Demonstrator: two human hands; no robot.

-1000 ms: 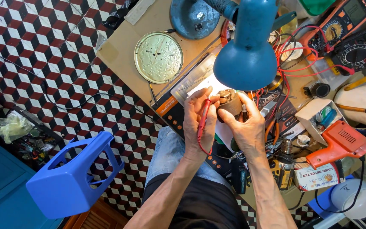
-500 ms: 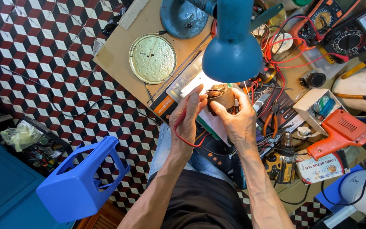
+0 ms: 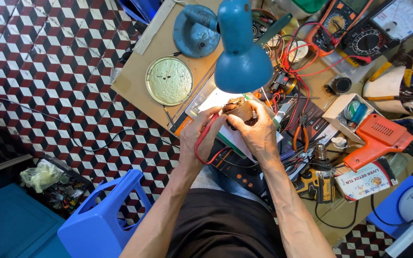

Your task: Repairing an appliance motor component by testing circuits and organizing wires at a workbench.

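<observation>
Brown wound part (image 3: 239, 111) held under blue desk lamp (image 3: 243, 48), right hand (image 3: 259, 133) gripping it; left hand (image 3: 198, 138) pinching red probe lead (image 3: 201, 143). Risk: slack lead snags, probe tip slips off contact.

The floor (image 3: 48, 71) carries a tumbling-cube pattern in dark red, white and black. A teal-blue desk lamp (image 3: 242, 52) hangs over a tan cardboard-coloured bench top (image 3: 139, 71), where a round lid (image 3: 169, 81) shines pale gold-green. The left hand (image 3: 199, 141) holds a red probe lead (image 3: 204, 138); the right hand (image 3: 259, 134) grips a brown, rusty-looking part (image 3: 239, 111). The soldering gun (image 3: 376, 138) is orange-red, the plastic stool (image 3: 103, 222) bright blue, the drill (image 3: 319, 184) yellow and black.
</observation>
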